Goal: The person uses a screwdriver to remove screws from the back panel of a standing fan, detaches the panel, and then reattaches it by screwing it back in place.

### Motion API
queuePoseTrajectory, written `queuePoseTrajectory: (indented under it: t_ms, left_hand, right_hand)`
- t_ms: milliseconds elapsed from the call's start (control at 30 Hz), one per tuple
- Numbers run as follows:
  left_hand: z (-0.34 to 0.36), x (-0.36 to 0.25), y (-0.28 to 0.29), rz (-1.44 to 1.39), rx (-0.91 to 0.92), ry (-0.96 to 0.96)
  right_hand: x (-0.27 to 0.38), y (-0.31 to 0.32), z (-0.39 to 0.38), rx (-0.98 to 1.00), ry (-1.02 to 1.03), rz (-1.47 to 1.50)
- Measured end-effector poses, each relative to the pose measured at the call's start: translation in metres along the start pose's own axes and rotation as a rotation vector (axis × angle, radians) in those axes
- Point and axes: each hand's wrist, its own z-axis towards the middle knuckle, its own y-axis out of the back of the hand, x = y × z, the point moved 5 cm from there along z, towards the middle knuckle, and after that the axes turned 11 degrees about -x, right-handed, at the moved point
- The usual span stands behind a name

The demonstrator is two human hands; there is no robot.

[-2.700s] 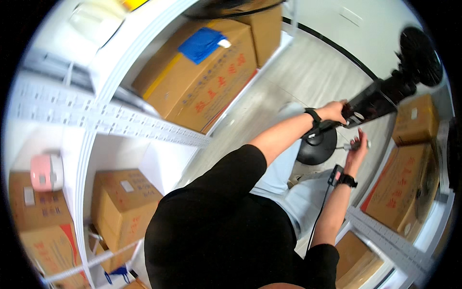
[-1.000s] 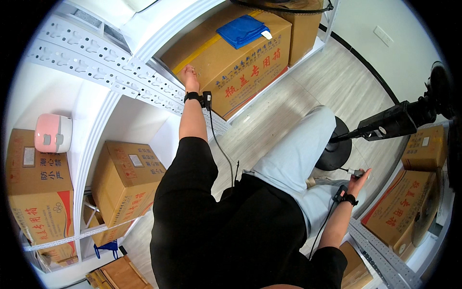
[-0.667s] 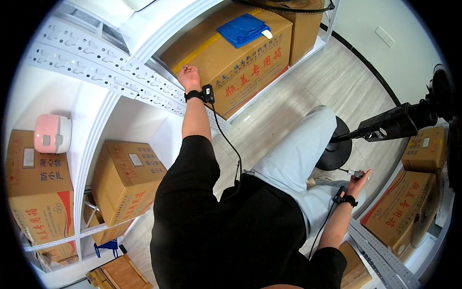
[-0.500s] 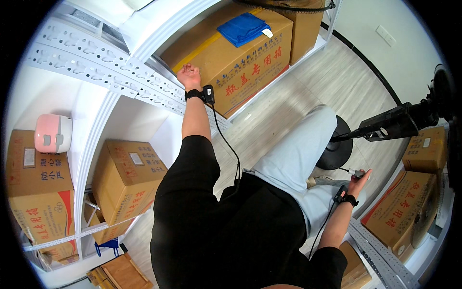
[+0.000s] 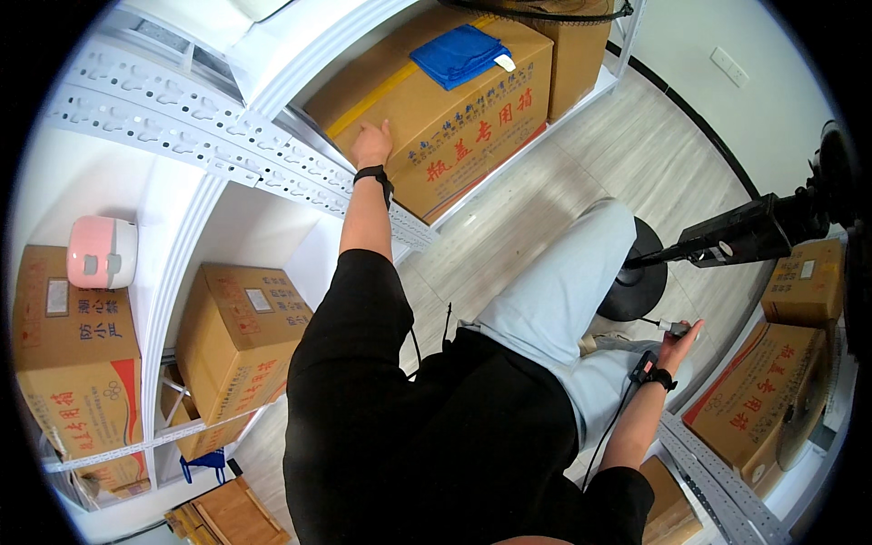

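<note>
My left hand (image 5: 372,143) is over the top of a large cardboard box (image 5: 481,150) on the shelf, at its near left part. Its back is turned up and its thumb sticks out; the other fingers are mostly hidden, and whether it touches the box I cannot tell. Farther along the same box lies a folded blue cloth (image 5: 460,56) with a white tag. My right hand (image 5: 678,347), low beside my right leg, is closed round a small grey-white cable connector (image 5: 673,327) with a black cord. Each wrist wears a black strap with a small device.
A white perforated shelf post (image 5: 173,123) runs along the left. More cardboard boxes (image 5: 241,341) fill the shelves on both sides, with a pink-and-white appliance (image 5: 102,252) on one. A black stand (image 5: 745,234) with a round base rises at the right. A wooden item (image 5: 232,513) lies lower left.
My left hand has turned over, from palm up to back up, and shifted slightly right over the box. Its wrist device and cable have swung round with it. The right hand stays put.
</note>
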Motion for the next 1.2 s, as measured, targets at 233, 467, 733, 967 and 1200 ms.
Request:
queuePoseTrajectory:
  t_ms: [233, 467, 733, 967, 1200]
  left_hand:
    - [0.019, -0.001, -0.016, 0.021, 0.029, -0.157]
    - [0.018, -0.014, -0.019, -0.016, 0.05, -0.116]
    - [0.027, -0.01, -0.024, -0.009, 0.045, -0.155]
    - [0.025, -0.018, -0.02, -0.041, 0.025, -0.171]
    - [0.039, -0.007, -0.028, -0.032, 0.069, -0.244]
  right_hand:
    - [-0.004, -0.003, 0.001, 0.006, -0.031, -0.024]
    - [-0.003, 0.0, 0.002, -0.011, -0.033, -0.062]
    - [-0.001, -0.009, -0.014, -0.005, -0.011, -0.017]
    - [0.003, -0.002, -0.011, 0.002, 0.007, -0.008]
    - [0.005, -0.011, -0.029, -0.026, 0.024, -0.009]
